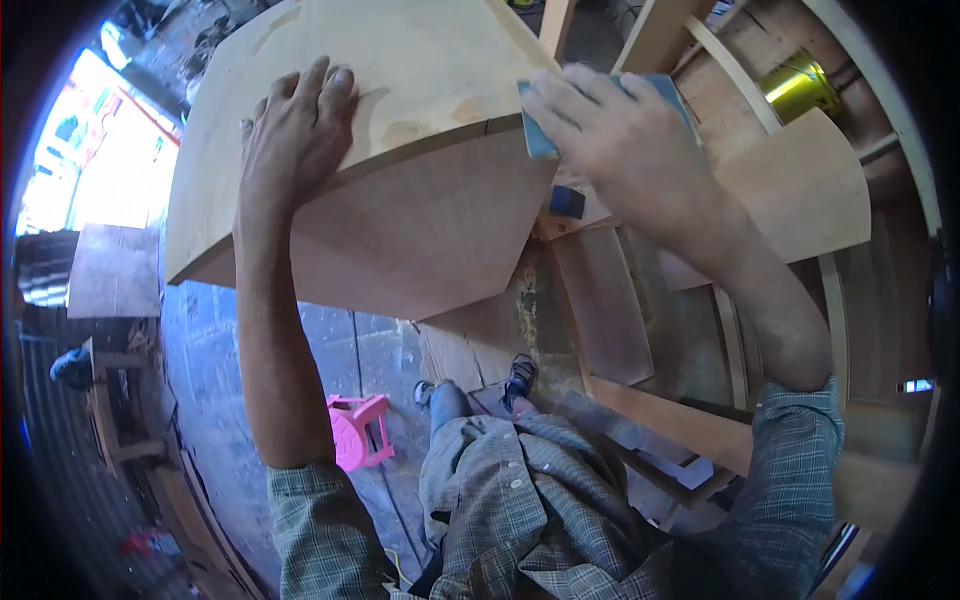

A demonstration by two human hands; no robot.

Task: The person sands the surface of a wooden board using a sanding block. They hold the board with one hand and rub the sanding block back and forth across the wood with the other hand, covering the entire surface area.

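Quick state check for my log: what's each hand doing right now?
Left hand: open, laid palm-down on the pale wooden panel.
Right hand: holding a blue-green sheet at the panel's edge, slightly blurred.

Woodworking workshop, pale panel point(430, 60), bare boards point(605, 310)

Pale, broad wooden panel point(420, 55) is the carrier up top: left hand point(300, 125) flat on it, flat blue pad point(541, 140) at its near right corner, right hand point(615, 125) gripping that (blurred). Below, grey-blue concrete floor point(215, 370) carries a pink plastic stool point(358, 436) (can't tell if upright or tipped).
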